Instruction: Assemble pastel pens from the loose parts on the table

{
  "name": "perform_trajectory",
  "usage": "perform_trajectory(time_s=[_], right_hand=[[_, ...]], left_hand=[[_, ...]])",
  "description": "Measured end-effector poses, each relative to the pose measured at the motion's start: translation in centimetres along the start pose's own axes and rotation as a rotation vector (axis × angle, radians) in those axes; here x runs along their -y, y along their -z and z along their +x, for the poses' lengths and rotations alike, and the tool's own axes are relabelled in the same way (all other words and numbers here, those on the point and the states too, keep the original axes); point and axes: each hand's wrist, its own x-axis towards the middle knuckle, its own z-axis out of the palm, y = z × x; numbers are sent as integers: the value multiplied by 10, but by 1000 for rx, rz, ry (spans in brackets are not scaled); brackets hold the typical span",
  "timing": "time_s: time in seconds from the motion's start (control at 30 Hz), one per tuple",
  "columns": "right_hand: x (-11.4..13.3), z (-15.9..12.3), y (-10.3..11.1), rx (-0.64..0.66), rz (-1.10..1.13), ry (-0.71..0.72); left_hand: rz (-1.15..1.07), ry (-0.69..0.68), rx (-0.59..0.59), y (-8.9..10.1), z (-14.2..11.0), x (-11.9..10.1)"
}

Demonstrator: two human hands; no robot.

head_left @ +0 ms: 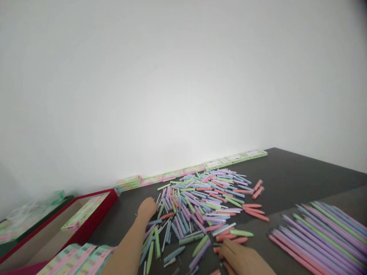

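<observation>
A large loose heap of pastel pen parts (pixel 197 202), with barrels and caps in purple, blue, green and red, spreads over the dark table. My left hand (pixel 147 208) is at the heap's left edge, fingers curled and mostly hidden behind the hand; a thin white stick (pixel 158 198) shows beside them. At the near right edge, my right hand (pixel 235 256) bends down with its fingers drawn together by some red pen parts (pixel 239 240). What lies between those fingertips is hidden. A green pen part (pixel 241 232) rests just beyond that hand.
Long pencil-like sticks (pixel 318 236) lie side by side at the right. Flat printed boxes (pixel 173 174) line the wall. At left stand a red open box (pixel 99 214) with printed packs inside, a green box (pixel 25 231) with clear plastic, and more printed packs (pixel 76 259) in front.
</observation>
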Motion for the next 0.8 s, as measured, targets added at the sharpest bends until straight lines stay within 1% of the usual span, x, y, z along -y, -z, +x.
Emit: perform_trajectory(time_s=[0.07, 0.13, 0.2, 0.27, 0.3, 0.37, 0.4, 0.43, 0.47, 0.5, 0.53, 0.6, 0.7, 0.8], right_hand=[[5, 0, 6, 27, 13, -1], [12, 1, 15, 43, 61, -6], [18, 1, 25, 35, 164, -20], [24, 1, 31, -1, 318, -51], [26, 1, 32, -23, 405, -79], [31, 0, 32, -44, 594, -153], [34, -1, 31, -26, 686, -181], [36, -2, 30, 11, 772, -192], [38, -3, 29, 53, 841, -188], [40, -4, 29, 89, 883, -172], [42, -4, 29, 108, 892, -157], [43, -5, 31, 97, 855, -159], [44, -3, 32, 103, 851, -237], [43, -1, 29, 119, 879, -250]], left_hand=[[-49, -19, -26, 8, -7, -4], [-125, -57, -77, 18, -23, -12], [-237, -125, -132, 26, -49, -26], [-383, -216, -132, 29, -84, -45], [-460, -262, -115, 26, -104, -55], [-591, -329, -40, 15, -146, -74], [-644, -342, 5, 7, -165, -82], [-723, -360, 87, -2, -182, -89], [-931, -367, 270, -11, -196, -94], [-1072, -372, 416, -19, -207, -97], [-1140, -384, 478, -27, -214, -98], [-1144, -384, 469, -38, -221, -95], [-1098, -357, 420, -49, -218, -85], [-1156, -336, 458, -57, -214, -79]])
